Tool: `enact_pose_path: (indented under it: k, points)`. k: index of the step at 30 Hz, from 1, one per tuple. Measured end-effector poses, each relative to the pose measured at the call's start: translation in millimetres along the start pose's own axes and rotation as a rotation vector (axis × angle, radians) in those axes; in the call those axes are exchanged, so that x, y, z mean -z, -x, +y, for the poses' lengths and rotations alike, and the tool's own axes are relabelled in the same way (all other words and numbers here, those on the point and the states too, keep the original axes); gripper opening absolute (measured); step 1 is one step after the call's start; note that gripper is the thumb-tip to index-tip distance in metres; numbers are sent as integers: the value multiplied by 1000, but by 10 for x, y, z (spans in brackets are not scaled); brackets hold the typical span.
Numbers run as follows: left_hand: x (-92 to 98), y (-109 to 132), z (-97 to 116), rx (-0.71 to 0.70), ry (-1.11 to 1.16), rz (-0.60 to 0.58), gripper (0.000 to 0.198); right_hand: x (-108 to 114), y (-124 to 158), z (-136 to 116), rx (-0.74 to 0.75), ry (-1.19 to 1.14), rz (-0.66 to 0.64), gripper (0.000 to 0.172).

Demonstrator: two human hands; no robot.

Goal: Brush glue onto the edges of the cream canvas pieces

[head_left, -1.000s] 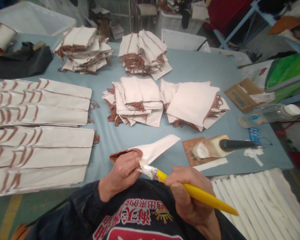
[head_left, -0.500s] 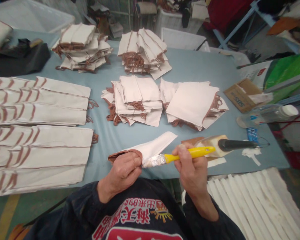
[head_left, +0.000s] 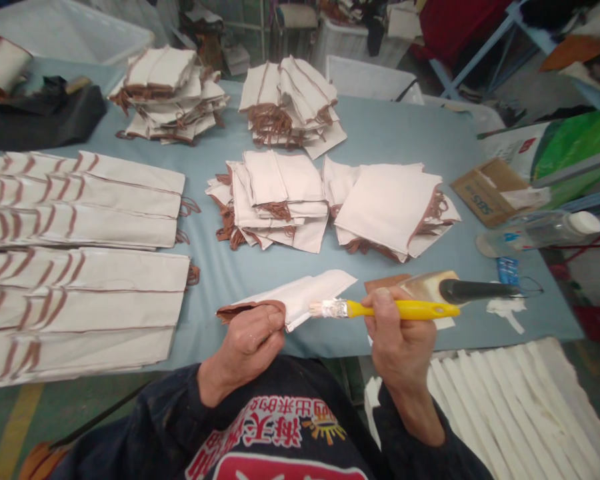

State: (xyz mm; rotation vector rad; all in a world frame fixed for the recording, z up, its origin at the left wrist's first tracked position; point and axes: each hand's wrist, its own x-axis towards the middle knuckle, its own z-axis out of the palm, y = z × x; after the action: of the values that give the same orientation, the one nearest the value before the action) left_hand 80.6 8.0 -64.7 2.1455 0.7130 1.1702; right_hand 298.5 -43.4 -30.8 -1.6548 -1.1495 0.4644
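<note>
My left hand (head_left: 247, 343) is closed on the brown-edged end of a white fabric piece (head_left: 305, 293) at the table's front edge. Its far end reaches up to the right, and its brown lining shows at the open edge. My right hand (head_left: 403, 333) grips a yellow-handled paintbrush (head_left: 420, 310), held level with the bristles pointing left. Those bristles look whitish and sit over the right part of the fabric; whether they touch it I cannot tell. Just beyond my right hand lies a pale container with a black-handled tool (head_left: 475, 291) at it.
Stacks of white, brown-trimmed pieces (head_left: 285, 180) stand mid-table, with another stack (head_left: 387, 207) to their right. Overlapping rows of similar pieces (head_left: 120, 273) cover the left side. A clear bottle (head_left: 535, 233) and a cardboard box (head_left: 490, 197) are at the right; white strips (head_left: 515, 400) lie below.
My right hand has drawn the brush to the right, away from my left hand, and its handle is now more level. The left hand keeps its hold on the fabric.
</note>
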Motion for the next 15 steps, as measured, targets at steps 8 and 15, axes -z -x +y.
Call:
enact_pose_path:
  k: [8, 15]
  points:
    - [-58, 26, -3, 43, 2, -49, 29, 5, 57, -477, 393, 192, -97, 22]
    - [-52, 75, -29, 14, -45, -67, 23, -43, 216, -577, 370, 24, -203, 20]
